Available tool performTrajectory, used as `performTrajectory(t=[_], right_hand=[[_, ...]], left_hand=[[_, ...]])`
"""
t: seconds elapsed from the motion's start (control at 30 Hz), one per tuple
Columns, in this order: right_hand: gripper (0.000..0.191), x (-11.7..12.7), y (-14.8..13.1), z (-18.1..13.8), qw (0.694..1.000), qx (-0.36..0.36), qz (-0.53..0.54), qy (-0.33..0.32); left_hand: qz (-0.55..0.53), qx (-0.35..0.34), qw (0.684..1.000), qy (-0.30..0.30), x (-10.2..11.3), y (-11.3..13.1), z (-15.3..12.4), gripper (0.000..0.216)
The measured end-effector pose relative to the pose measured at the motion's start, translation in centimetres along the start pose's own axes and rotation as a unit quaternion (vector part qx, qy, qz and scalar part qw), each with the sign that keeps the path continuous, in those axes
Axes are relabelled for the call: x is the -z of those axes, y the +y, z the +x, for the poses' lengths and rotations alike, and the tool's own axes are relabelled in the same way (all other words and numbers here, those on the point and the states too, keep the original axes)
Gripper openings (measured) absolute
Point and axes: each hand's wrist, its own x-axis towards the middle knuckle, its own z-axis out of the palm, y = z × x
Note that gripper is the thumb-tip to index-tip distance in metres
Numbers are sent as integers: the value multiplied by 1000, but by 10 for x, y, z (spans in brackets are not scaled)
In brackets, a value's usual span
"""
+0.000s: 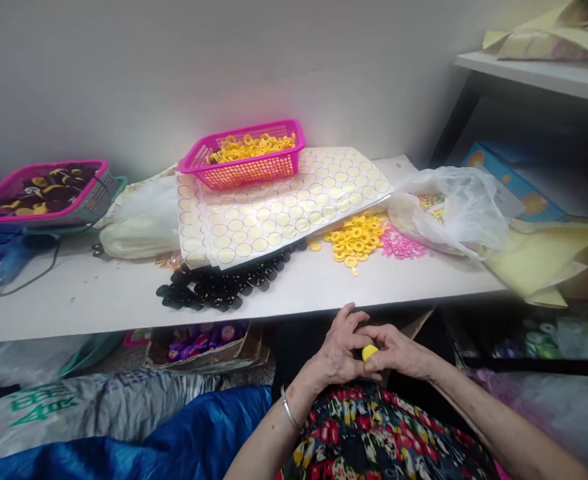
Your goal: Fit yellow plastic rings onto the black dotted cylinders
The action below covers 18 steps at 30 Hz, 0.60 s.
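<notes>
A small yellow round piece (369,353) is held in front of my body, just below the table's front edge. My right hand (398,352) pinches it from the right between thumb and fingers. Curled around its left side is my left hand (341,348), fingers bent and closed on it; the palm side is hidden. On the table nearby lie a pile of yellow ring-shaped pieces (357,241), a heap of tiny pink pieces (403,245) and a cluster of black pieces with small coloured specks (219,287).
Sheets of round stickers (274,223) lie under a pink basket (249,175) of yellow rings. A second pink basket (49,217) stands left, near a blue tool (17,261) with a cord. A plastic bag (474,213) sits right. Below the table (109,300) is a cardboard box (234,357).
</notes>
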Motion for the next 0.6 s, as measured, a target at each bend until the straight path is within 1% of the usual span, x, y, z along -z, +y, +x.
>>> performTrajectory(t=[0.07,0.13,0.17,0.2,0.23,0.27,0.3,0.33,0.37,0.4,0.43,0.47,0.5,0.6], right_hand=[[31,2,3,2,1000,-5,-15,3],[31,9,9,5,995,-5,-93,42],[31,14,13,8,984,-6,-161,71],[30,19,18,11,965,-12,-244,100],[29,25,22,16,934,-29,-335,119],[26,31,27,21,899,-55,-416,126],[23,37,31,27,865,-90,-479,122],[20,41,34,33,838,-125,-519,109],[19,45,37,38,823,-151,-538,100],[19,47,38,44,815,-170,-545,93],[18,48,39,48,815,-178,-544,90],[17,48,40,51,817,-180,-540,91],[17,47,39,54,818,-184,-537,92],[19,46,35,49,819,-188,-534,98]], left_hand=[[3,-10,1000,8,1,0,-1,41],[2,-13,999,33,9,-1,-5,40],[-3,-10,998,59,15,-3,-8,42],[-5,15,994,104,24,-7,-11,39],[8,46,985,168,33,-13,-15,29],[34,89,964,248,44,-20,-18,21],[66,140,926,345,54,-29,-22,16],[98,201,877,426,64,-38,-25,17],[120,252,834,475,73,-47,-27,20],[131,294,800,506,80,-56,-29,23],[143,325,774,525,86,-64,-30,26],[148,350,757,532,91,-71,-30,29],[141,369,746,536,94,-77,-30,31],[95,400,741,531,100,-86,-24,32]])
